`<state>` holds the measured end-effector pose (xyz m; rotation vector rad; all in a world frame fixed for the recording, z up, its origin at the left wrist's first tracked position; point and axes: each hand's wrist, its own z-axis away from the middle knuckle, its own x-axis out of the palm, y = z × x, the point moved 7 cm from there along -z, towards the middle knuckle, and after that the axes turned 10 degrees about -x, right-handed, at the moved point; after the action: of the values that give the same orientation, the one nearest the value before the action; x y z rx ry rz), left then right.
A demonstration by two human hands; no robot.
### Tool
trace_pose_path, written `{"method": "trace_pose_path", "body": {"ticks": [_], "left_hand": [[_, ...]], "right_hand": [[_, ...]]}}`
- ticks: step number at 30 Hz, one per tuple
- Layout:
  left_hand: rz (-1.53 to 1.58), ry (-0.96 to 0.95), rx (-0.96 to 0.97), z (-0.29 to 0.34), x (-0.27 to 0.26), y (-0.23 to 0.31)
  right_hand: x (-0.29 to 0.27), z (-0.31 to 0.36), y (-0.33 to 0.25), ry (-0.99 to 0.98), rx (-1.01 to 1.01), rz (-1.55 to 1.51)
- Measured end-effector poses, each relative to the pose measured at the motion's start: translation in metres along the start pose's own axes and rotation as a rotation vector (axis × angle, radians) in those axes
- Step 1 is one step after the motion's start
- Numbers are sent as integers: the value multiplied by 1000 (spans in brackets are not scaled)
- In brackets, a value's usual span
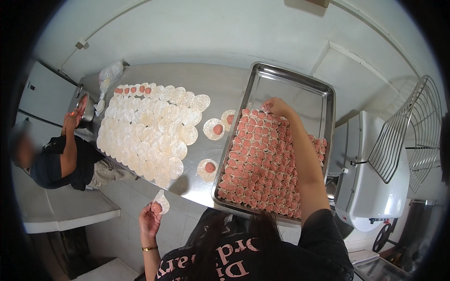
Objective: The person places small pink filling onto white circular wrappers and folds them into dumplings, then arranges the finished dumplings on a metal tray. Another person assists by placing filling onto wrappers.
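Observation:
Off the table's front edge, my left hand (149, 221) holds a round dough wrapper (163, 200) with a ball of pink meat filling (156, 208) on it. My right hand (276, 107) reaches over the large metal tray (295, 90), its fingertips pinched at the far end of the rows of open-topped dumplings (257, 159). A small dumpling seems to be between those fingers, mostly hidden by them. Between the sheet of wrappers and the tray lie three separate wrappers topped with meat, one of them a filled wrapper (214, 129) in the middle.
Many overlapping floured wrappers (145, 126) cover the left of the steel table (187, 75); several at the far left bear meat. A co-worker (61, 157) at the left end has their hands at a metal bowl (86, 112). A white machine (375, 173) with a wire guard stands right of the tray.

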<state>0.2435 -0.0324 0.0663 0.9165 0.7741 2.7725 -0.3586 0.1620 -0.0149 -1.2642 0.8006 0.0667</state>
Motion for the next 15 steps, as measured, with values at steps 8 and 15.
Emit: {"method": "trace_pose_path", "body": {"ticks": [8,15], "left_hand": [[36,-74,-1,-3,-9,3],[49,-58,-15,-6,-21,-1]], "right_hand": [[22,4,-31,-142,-95,69],[26,6,-34,-164,-110,129]]}}
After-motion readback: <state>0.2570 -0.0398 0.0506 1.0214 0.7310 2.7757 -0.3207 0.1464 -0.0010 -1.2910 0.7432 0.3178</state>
